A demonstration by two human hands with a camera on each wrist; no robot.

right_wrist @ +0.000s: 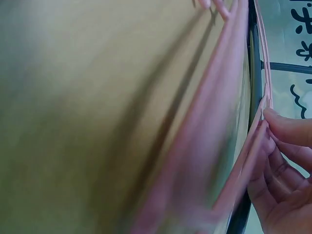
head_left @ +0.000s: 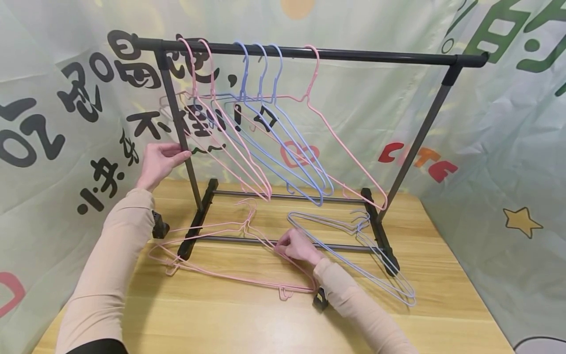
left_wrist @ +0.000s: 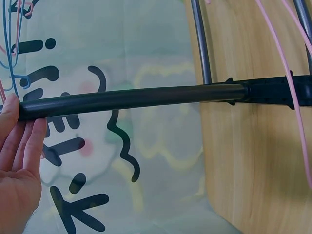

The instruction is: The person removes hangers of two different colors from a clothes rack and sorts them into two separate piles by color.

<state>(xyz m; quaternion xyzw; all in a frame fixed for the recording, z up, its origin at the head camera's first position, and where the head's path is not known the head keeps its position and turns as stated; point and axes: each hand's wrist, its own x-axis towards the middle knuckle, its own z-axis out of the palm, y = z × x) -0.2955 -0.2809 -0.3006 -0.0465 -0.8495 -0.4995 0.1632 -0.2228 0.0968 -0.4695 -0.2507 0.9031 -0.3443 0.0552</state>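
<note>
Pink clothes hangers [head_left: 244, 226] are tilted over the table and the rack's base, with my right hand [head_left: 298, 246] pinching their sloping shoulder between thumb and fingers. In the right wrist view, thumb and fingertips meet on the thin pink shoulder wires [right_wrist: 264, 109], while the nearer pink bars [right_wrist: 209, 107] are blurred. My left hand [head_left: 160, 162] grips the black left post [head_left: 191, 172] of a garment rack, about halfway up. Seen from the left wrist, the thumb lies on one side of the post [left_wrist: 122, 100] and the fingers on the other.
From the rack's top bar [head_left: 380, 55] hang two pink hangers [head_left: 213, 88] at left, several blue hangers [head_left: 243, 88] mid-bar and a pink hanger [head_left: 309, 88] farther right. Blue hangers [head_left: 359, 227] lie across the base's right side. A printed curtain [head_left: 486, 147] surrounds the wooden table [head_left: 212, 319].
</note>
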